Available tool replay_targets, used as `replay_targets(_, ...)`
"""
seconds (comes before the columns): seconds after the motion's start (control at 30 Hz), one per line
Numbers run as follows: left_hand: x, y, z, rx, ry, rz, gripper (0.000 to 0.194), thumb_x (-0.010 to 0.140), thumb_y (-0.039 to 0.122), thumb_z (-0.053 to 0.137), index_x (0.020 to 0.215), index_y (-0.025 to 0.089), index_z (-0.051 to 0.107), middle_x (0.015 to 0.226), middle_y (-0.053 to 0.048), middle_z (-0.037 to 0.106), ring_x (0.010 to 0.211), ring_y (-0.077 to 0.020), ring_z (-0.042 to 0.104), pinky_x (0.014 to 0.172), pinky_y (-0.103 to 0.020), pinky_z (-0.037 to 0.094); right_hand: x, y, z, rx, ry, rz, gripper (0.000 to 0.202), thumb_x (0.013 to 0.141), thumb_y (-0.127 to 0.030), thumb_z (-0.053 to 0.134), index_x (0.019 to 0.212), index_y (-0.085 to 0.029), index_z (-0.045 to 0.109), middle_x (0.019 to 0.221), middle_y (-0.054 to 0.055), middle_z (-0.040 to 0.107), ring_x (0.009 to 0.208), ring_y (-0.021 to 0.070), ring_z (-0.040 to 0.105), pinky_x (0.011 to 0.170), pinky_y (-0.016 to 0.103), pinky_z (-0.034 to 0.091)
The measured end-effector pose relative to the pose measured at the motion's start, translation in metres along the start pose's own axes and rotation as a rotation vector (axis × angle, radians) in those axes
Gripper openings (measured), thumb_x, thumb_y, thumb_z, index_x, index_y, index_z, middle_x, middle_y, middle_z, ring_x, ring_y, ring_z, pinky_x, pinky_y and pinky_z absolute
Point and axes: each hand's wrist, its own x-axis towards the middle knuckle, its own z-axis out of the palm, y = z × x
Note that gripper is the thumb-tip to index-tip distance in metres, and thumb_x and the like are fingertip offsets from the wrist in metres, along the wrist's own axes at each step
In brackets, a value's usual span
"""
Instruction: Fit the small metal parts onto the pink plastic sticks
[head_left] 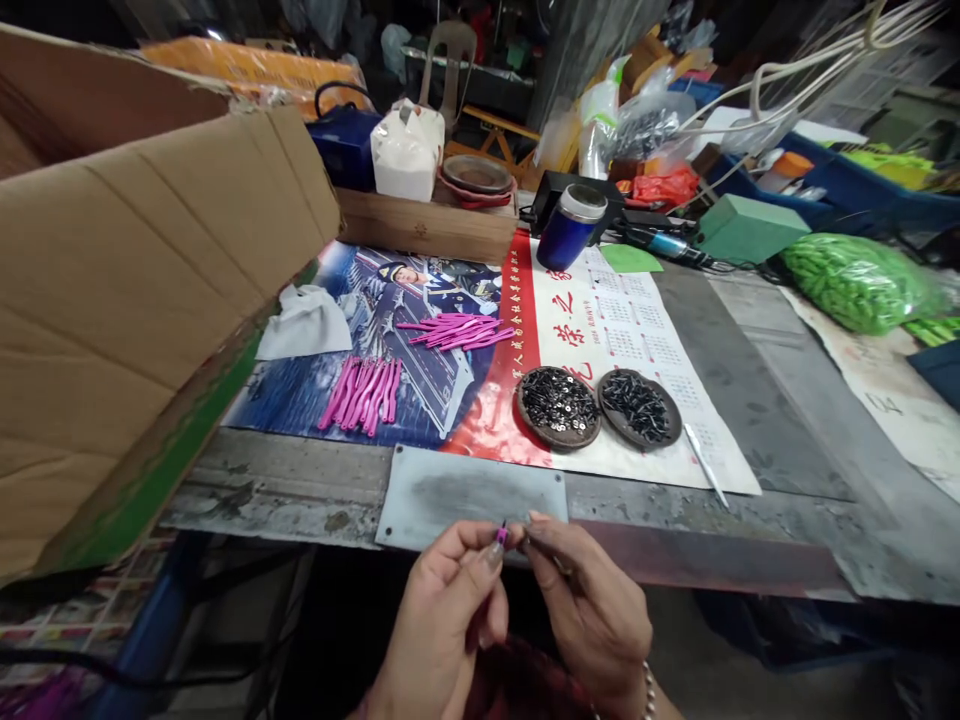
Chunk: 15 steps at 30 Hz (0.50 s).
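Just in front of the table's near edge, my left hand (450, 610) pinches a small purple piece (502, 536) with a dark tip between thumb and finger. My right hand (589, 610) is beside it, its thumb and fingertips pressed together close to the piece; what they hold is too small to make out. Beyond the hands lies a grey metal plate (472, 497). One bundle of purple pieces (362, 394) and another purple pile (457, 331) rest on the poster. Two round dishes hold small metal parts (559, 402) and dark screw-like parts (637, 405).
A large cardboard box (165, 290) stands at the left, near a white cloth (304, 322). A wooden box (427, 225) and blue cup (571, 228) stand behind. A white pen-like tool (706, 464) lies right of the dishes. Green bagged items (855, 282) sit far right.
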Motion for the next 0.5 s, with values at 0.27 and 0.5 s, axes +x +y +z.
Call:
replay_targets(0.27,-0.001,-0.004,0.001,0.082,0.063,0.107,0.032,0.077,0.041,0.084,0.091,0.015,0.070,0.052,0.005,0.057,0.047,-0.0047,0.044,0.049,-0.016,0.033,0.003,-0.013,0.004,0.092,0.052,0.171,0.006,0.091,-0.017,0.067,0.092,-0.023,0.068,0.082,0.001,0.073,0.073,0.0145,0.072,0.069,0.020,0.061)
replay_targets(0.5,0.001,-0.012,-0.005,0.136,0.082,0.199,0.027,0.081,0.039,0.080,0.091,0.016,0.071,0.060,0.005,0.056,0.052,-0.0059,0.046,0.051,-0.017,0.038,0.008,-0.023,0.008,0.071,0.026,0.101,0.008,0.092,-0.015,0.064,0.095,-0.022,0.067,0.081,0.002,0.073,0.072,0.0152,0.072,0.068,0.021,0.060)
